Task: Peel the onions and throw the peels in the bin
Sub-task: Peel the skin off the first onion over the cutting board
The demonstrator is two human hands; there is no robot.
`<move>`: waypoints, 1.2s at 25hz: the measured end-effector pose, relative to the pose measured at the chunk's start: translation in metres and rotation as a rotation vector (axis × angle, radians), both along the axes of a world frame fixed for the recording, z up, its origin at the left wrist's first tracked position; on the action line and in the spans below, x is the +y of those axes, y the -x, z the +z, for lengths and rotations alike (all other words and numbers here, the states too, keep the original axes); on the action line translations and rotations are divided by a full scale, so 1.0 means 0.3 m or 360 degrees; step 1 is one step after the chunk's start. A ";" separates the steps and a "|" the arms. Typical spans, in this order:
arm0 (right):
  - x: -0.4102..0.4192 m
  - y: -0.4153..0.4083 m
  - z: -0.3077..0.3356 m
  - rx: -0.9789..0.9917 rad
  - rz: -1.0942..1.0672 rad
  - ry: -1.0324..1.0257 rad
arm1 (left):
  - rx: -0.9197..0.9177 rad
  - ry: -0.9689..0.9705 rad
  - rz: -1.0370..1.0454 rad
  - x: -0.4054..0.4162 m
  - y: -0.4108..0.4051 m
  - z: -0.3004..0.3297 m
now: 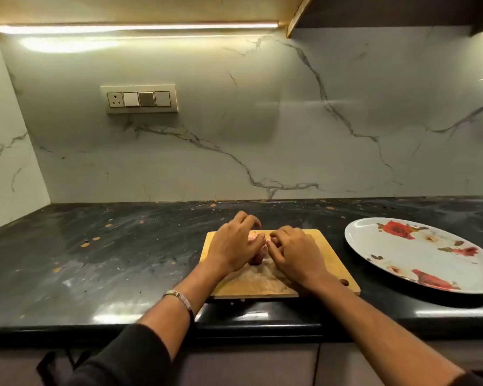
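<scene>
A small reddish onion [256,257] lies on a wooden cutting board [324,257] near the counter's front edge. Both hands cover most of it, so only pink and purple patches show between them. My left hand [234,243] curls over the onion from the left, its fingers bent round it. My right hand [293,253] comes in from the right, and its fingertips pinch at the onion's skin. No bin is in view.
A large white oval plate [418,254] with red rose prints lies on the black speckled counter [109,260] to the right of the board. A marble backsplash with a switch panel [141,99] rises behind. The counter's front edge runs just below the board.
</scene>
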State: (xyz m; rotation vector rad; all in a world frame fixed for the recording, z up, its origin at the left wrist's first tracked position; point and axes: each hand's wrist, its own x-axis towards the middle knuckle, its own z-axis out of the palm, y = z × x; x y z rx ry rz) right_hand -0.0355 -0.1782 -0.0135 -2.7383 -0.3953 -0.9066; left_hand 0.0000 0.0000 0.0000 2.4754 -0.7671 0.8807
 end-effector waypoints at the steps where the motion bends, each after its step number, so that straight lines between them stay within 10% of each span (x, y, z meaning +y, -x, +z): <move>1: 0.002 0.004 -0.007 -0.0004 0.0023 0.0025 | 0.0041 -0.0018 -0.0026 0.002 0.013 -0.011; 9: -0.017 0.000 -0.048 0.0092 0.0292 0.0068 | 0.0401 0.0012 -0.0378 0.059 0.027 -0.087; 18: -0.017 -0.004 0.011 0.0014 0.0437 -0.0341 | 0.1220 0.1237 -0.0706 0.109 0.008 -0.042; 30: -0.047 -0.163 0.107 0.0417 0.0722 -0.1186 | 0.1195 0.1120 -0.0823 0.020 -0.073 0.006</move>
